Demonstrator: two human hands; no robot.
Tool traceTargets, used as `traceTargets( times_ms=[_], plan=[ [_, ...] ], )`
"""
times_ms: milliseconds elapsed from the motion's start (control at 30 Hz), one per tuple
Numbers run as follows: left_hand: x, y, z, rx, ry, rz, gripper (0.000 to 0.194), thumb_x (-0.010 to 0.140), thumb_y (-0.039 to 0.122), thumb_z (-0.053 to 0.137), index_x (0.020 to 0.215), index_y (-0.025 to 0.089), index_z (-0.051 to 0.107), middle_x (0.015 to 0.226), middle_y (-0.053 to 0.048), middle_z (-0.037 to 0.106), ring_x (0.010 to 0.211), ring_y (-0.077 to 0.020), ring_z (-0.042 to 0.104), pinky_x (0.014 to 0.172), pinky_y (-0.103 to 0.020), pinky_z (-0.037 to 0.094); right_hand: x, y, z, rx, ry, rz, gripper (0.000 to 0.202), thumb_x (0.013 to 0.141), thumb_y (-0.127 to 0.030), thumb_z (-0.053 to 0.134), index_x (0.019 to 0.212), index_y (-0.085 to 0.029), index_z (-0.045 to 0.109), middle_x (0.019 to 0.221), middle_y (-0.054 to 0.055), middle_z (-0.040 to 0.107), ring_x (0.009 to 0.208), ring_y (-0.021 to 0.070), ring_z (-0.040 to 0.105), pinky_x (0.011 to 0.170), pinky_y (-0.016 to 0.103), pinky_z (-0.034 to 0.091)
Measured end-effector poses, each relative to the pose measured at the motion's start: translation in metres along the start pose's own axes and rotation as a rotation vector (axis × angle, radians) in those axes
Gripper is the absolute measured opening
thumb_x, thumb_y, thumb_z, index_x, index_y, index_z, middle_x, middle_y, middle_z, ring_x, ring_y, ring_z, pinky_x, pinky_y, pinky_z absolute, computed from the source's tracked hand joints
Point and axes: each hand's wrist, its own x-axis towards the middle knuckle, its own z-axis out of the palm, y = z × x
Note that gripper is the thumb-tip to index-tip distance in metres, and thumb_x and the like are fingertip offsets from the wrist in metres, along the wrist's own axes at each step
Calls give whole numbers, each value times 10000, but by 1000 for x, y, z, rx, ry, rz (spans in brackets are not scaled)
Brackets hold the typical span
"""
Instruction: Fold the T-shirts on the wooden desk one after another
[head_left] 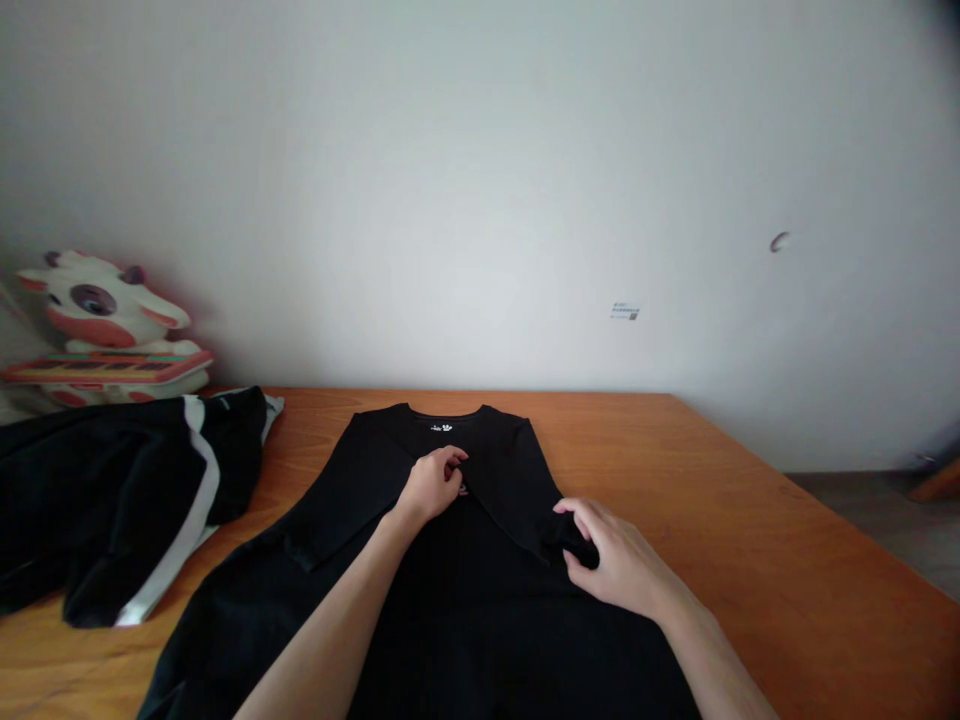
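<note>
Handling the black shirt (480, 620): where is it laid, and how is it gripped?

— It is spread on the wooden table (637, 440), collar (450, 418) toward the wall (480, 200). Cloth at the sleeve end (556, 538) is pinched between thumb and fingers of the right hand (622, 565). The left hand (433, 485) is placed over the chest; whether cloth is pinched there cannot be told.

— How is the sleeve end best managed?

— Bunching should be eased out with light, even tension, and the chest kept flat so nothing is dragged.
</note>
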Motion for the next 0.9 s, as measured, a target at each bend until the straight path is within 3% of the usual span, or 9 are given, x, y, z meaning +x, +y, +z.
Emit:
traceTargets(
  times_ms=[200,400,467,567,667,733,800,900],
  plan=[
    [0,-1,1,-4,2,-21,293,828,52,546,1025,213,692,871,2,740,742,-137,691,719,-215,525,1,13,2,-28,29,-16,333,805,-78,459,1066,-260,558,975,29,603,834,172,622,753,298,475],
    [-2,2,-2,44,5,6,298,800,39,543,1003,200,691,927,-36,717,849,-177,683,805,-271,527,2,15,2,-15,7,0,198,832,-113,497,936,-253,590,938,12,595,822,160,626,744,288,479],
    [-6,10,-8,114,10,104,381,735,31,578,1059,198,688,1079,-76,689,997,-226,652,909,-332,509,2,14,2,3,9,-10,139,843,-149,529,912,-249,596,932,14,597,843,168,627,752,293,483],
    [-15,34,-13,228,-95,439,434,716,95,646,1127,231,676,1225,-86,637,1119,-274,592,994,-401,458,2,12,2,20,20,-24,92,847,-177,549,884,-246,597,938,19,601,860,178,627,765,304,489],
    [-28,66,-2,238,-281,696,255,843,378,692,1062,247,690,1114,-58,674,994,-243,626,898,-363,478,3,13,3,29,24,-29,132,835,-153,529,891,-248,601,952,23,607,859,178,628,773,310,493],
    [-36,83,12,256,-329,751,419,822,596,693,1024,230,693,1031,-57,685,918,-237,637,830,-350,484,3,14,4,45,23,-19,163,825,-136,516,903,-248,603,955,23,613,848,174,627,773,307,495],
    [-43,94,27,296,-333,753,524,777,678,699,1015,211,689,993,-62,686,887,-243,641,798,-350,486,4,15,5,59,22,-3,172,822,-127,507,909,-246,596,946,21,613,832,170,623,765,304,495],
    [-50,99,41,353,-317,708,324,881,484,671,1029,195,675,998,-61,693,882,-229,650,790,-331,488,4,16,7,72,21,2,171,816,-113,504,902,-243,576,926,17,609,817,168,612,750,302,487]
  ],
)
